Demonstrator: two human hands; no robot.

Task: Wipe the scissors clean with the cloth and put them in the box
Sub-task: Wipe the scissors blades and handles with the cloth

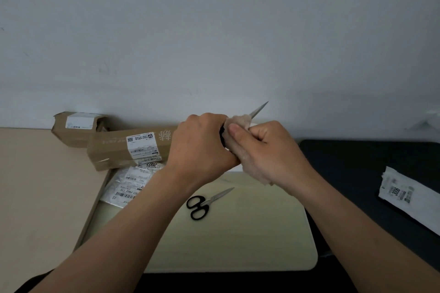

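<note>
The left hand (200, 147) grips the black handle of the scissors (259, 109) and the right hand (273, 150) pinches the beige cloth (238, 121) around their blades, above the far edge of the pale mat (250, 233). A second pair (209, 202) lies on this mat, and the cardboard box (112, 150) is at its far left corner.

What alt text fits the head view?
The left hand grips scissors by the handles while the right hand wraps a beige cloth round the blades, tip poking out. A second pair lies closed on a pale mat, cardboard boxes at left.
</note>
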